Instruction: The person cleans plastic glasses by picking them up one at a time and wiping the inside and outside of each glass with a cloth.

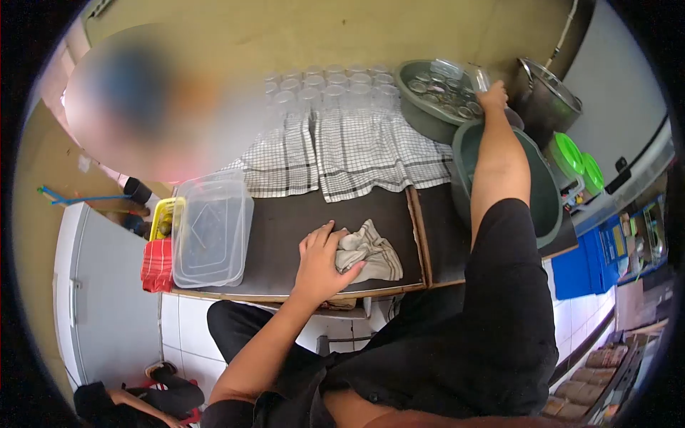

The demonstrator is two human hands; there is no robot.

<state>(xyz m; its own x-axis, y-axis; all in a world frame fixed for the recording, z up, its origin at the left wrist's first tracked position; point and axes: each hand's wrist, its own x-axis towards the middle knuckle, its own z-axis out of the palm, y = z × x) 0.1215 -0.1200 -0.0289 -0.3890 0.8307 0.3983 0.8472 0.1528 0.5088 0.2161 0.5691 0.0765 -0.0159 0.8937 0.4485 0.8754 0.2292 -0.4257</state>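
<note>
At the left stood a clear plastic box (211,235) on the dark tabletop (278,250). Next came the left hand (319,262), fingers loosely spread over the near-left side of a crumpled cloth (379,258) – touching it, not clenched. The cloth looked soft and light, easy to gather from any fold. Beyond, rows of clear containers (335,93) stood behind checked towels (364,150). Farther right, the right hand (492,95) grasped a clear jar (480,77) above the right edge of a round basin (421,121) filled with similar ones. The jar seemed rigid, probably light, perhaps breakable and slippery if wet – best held around its side wall.
</note>
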